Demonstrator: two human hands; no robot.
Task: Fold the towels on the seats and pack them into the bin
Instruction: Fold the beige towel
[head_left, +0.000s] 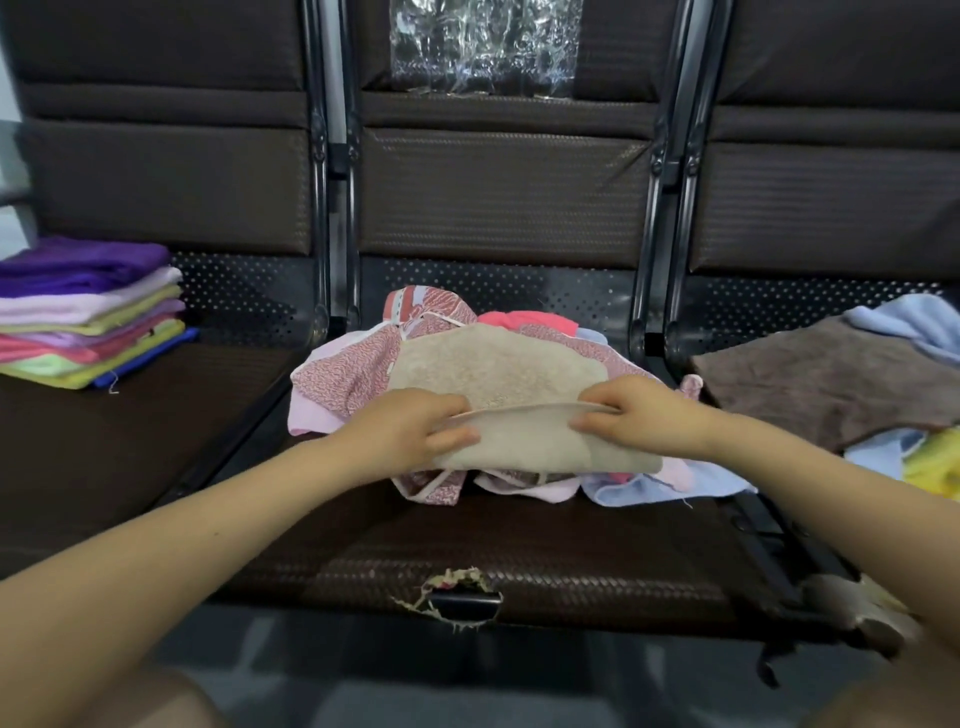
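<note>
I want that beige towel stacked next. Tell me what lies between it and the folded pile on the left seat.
Nothing visible. Both hands, left and right, grip the beige towel over the middle heap; the left seat toward the folded pile is bare.

The towel (498, 374) on top of the middle pile is beige. Under it lie a pink-and-white speckled cloth (343, 379), a coral pink one (530, 321) and a pale blue one (644, 488). The folded stack (88, 312) shows purple, lilac, yellow-green, pink and blue layers. The right seat holds a brown towel (831, 384), a light blue towel (904, 319) and a yellow cloth (935, 462). The seats (467, 551) are dark brown.
</note>
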